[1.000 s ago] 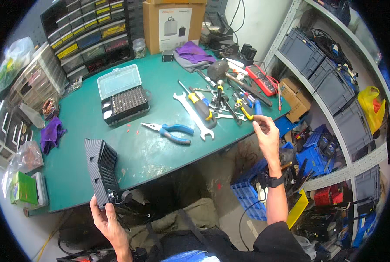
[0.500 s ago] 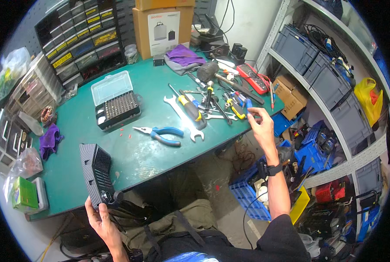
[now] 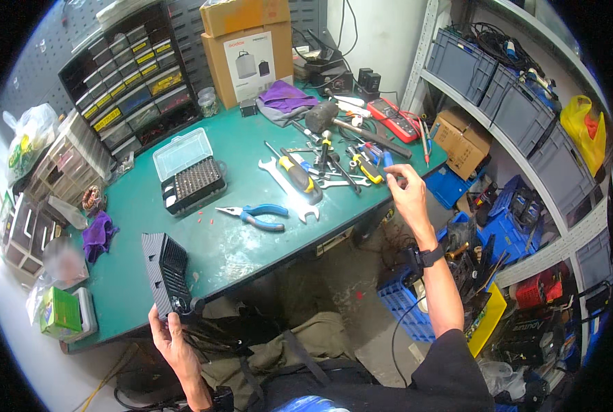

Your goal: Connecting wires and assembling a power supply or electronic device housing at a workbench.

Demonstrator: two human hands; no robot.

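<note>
My left hand (image 3: 175,343) is closed on the near end of a black box-shaped device (image 3: 163,269) with ribbed slots, a patterned side and a round knob. It is held over the near left edge of the green workbench (image 3: 124,275). At the bench's right end my right hand (image 3: 409,194) has its thumb and forefinger bent but apart. Its fingertips are close to the blue handle (image 3: 387,158) of a tool; whether they touch it I cannot tell. Left of it lie yellow-and-black pliers (image 3: 367,169), a large wrench (image 3: 291,190), a screwdriver (image 3: 296,176) and blue long-nose pliers (image 3: 260,214).
An open bit case (image 3: 193,184) sits mid-bench. Behind the tools are a mallet (image 3: 321,117), a red multimeter (image 3: 394,121) and a purple cloth (image 3: 286,98). Drawer cabinets (image 3: 131,79) line the back left. Shelving with grey bins (image 3: 461,65) stands right, blue crates (image 3: 406,309) below.
The whole view has shifted slightly, moving the bench's left side rightward in the picture. Both hands keep nearly the same places relative to the bench, the left still holding the black device.
</note>
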